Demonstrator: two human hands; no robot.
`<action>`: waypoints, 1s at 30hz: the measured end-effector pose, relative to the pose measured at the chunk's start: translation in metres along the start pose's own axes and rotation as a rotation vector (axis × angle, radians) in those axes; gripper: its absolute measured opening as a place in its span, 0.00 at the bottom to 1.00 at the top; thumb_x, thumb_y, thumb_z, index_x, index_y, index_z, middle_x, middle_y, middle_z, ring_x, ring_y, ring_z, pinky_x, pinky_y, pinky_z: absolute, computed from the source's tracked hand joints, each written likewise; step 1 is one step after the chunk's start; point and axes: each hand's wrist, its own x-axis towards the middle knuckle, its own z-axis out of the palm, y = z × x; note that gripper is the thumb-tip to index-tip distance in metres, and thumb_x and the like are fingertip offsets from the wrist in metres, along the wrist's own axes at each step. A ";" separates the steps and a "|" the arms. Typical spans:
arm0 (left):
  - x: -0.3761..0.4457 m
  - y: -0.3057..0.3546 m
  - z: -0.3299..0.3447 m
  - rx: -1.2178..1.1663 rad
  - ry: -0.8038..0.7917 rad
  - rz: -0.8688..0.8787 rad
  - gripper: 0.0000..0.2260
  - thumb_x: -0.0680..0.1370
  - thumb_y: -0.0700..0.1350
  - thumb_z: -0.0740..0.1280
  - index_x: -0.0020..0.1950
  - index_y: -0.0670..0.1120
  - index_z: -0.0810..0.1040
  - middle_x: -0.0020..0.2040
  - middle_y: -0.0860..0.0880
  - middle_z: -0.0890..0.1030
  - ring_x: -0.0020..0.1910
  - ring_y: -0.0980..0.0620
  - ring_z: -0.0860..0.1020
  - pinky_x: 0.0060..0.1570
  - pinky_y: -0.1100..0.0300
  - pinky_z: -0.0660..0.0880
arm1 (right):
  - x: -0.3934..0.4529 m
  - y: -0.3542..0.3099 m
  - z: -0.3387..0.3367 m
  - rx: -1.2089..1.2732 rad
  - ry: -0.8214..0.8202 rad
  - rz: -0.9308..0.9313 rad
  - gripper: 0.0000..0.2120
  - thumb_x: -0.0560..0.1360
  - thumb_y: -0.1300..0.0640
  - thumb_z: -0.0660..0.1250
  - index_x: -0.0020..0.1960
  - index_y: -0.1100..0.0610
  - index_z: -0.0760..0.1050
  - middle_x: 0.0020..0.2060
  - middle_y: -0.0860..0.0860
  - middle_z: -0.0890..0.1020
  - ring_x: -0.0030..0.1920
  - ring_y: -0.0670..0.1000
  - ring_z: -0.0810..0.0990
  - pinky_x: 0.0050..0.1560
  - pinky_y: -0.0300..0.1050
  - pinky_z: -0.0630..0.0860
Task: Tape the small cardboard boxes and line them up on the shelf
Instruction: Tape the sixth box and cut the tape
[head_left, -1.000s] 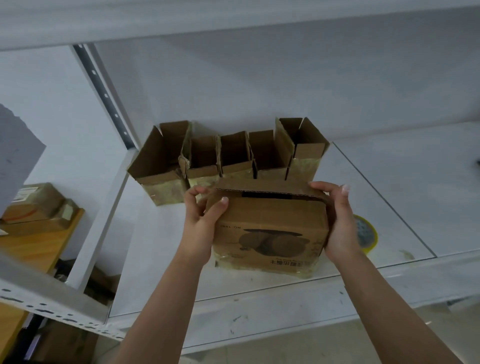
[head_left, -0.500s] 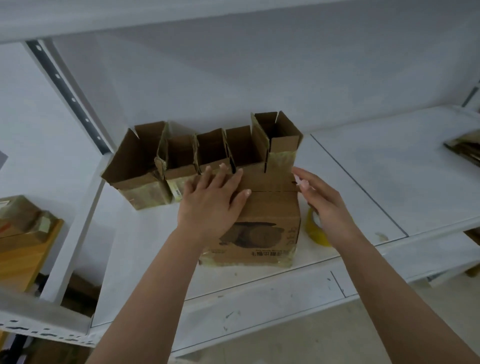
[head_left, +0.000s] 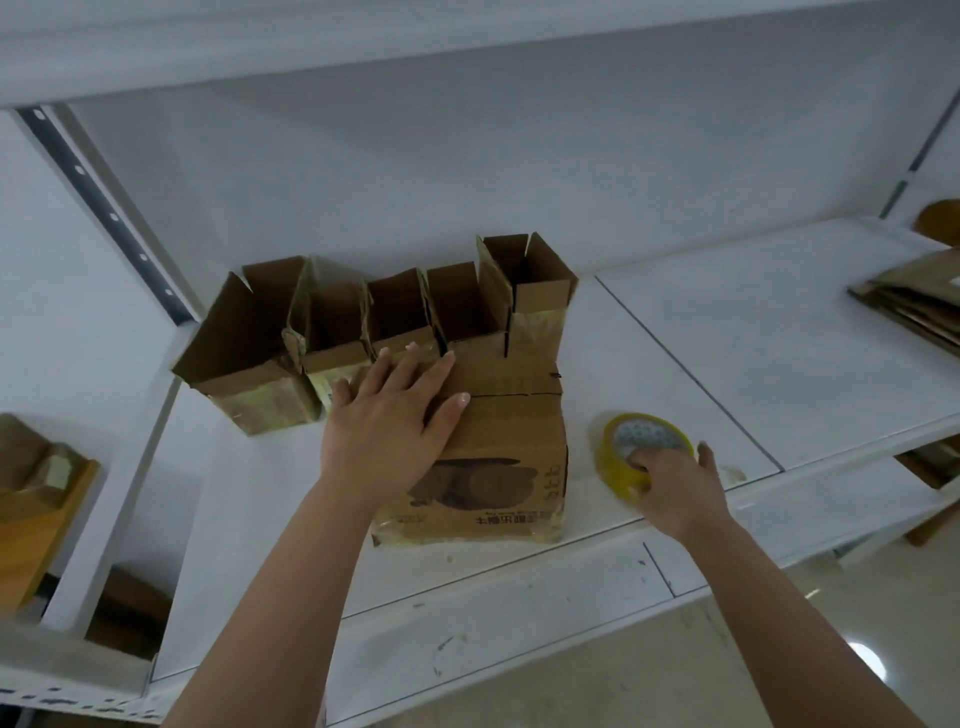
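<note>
Single head-worn wide-angle view, looking forward and down along both forearms onto a white shelf (head_left: 727, 364) at close range. Left hand (head_left: 387, 423) sits near frame centre, right hand (head_left: 675, 486) lower right; the open boxes (head_left: 395, 322) stand just beyond the left fingertips (head_left: 413, 349), toward the back wall. Straight shelf edges bow near the frame borders. No second view shares the scene.

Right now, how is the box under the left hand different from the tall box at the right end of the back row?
The front box has its top flaps folded shut, pressed flat by the left hand; the tall box stands with its flaps up and open. The front box is wider and bears a dark print; the tall box is narrower and shows none. The front box sits near the shelf edge, the tall one behind it. Both are brown cardboard with yellowish tape at the bottom.
</note>
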 end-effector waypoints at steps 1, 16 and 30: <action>0.001 0.000 0.000 0.000 -0.003 0.001 0.34 0.73 0.69 0.33 0.78 0.64 0.48 0.81 0.53 0.50 0.79 0.48 0.47 0.75 0.40 0.49 | 0.001 0.003 -0.006 -0.013 0.024 0.026 0.16 0.79 0.53 0.61 0.66 0.47 0.73 0.60 0.48 0.80 0.62 0.49 0.76 0.75 0.53 0.49; -0.007 -0.006 -0.024 -0.801 0.013 0.118 0.42 0.61 0.84 0.50 0.67 0.62 0.70 0.62 0.54 0.77 0.65 0.47 0.74 0.62 0.47 0.73 | -0.035 -0.107 -0.170 0.965 -0.014 -0.543 0.23 0.69 0.35 0.64 0.53 0.50 0.81 0.44 0.46 0.85 0.45 0.44 0.83 0.44 0.41 0.79; -0.001 -0.010 -0.021 -1.465 0.273 -0.139 0.17 0.84 0.55 0.54 0.65 0.58 0.79 0.55 0.70 0.79 0.52 0.79 0.71 0.47 0.81 0.65 | 0.003 -0.135 -0.165 0.922 -0.399 -0.624 0.15 0.63 0.32 0.72 0.43 0.39 0.83 0.43 0.45 0.86 0.47 0.46 0.84 0.48 0.43 0.77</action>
